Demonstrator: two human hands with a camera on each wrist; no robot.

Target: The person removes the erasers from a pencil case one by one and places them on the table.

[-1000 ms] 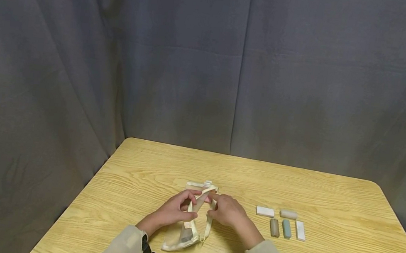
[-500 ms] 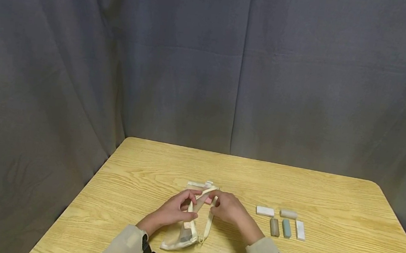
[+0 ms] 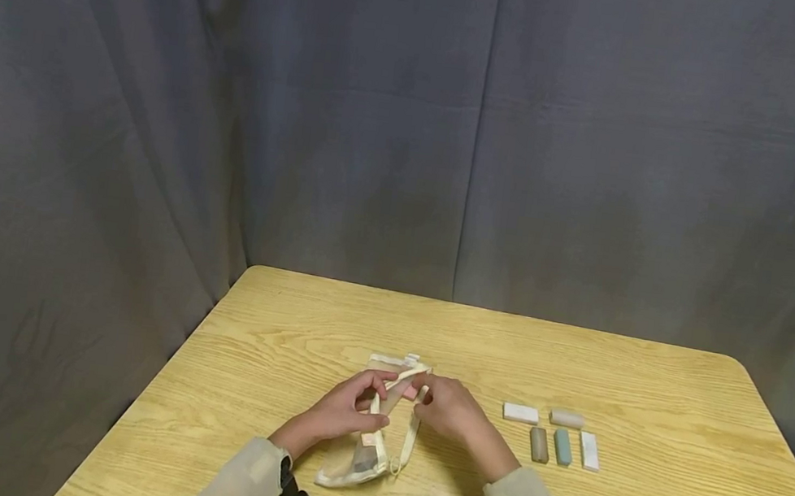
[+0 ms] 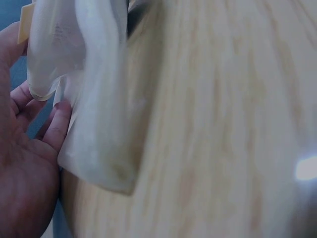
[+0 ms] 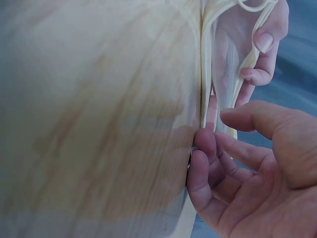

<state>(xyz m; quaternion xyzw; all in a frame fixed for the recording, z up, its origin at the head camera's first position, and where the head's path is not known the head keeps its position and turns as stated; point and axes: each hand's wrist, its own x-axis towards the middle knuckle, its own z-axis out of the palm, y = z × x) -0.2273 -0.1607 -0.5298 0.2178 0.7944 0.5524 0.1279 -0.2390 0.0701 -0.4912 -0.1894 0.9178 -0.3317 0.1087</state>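
A cream mesh zip pouch lies on the table with its pale-edged mouth parted. My left hand grips the near-left edge of the mouth; in the right wrist view, the left fingertips curl over that rim. A pink block shows within the mouth, and a dark grey piece shows through the mesh. My right hand is at the right side of the mouth, its fingers bent and touching the rim. In the right wrist view its thumb stands apart from the fingers, with nothing seen between them.
Right of my hands lie several small blocks: a white one, a beige one, a brown one, a teal one and another white one. A grey curtain hangs behind the wooden table.
My right hand has drawn slightly away from the pink block, which shows more now. My left hand keeps its hold on the pouch, and the loose blocks lie as before.
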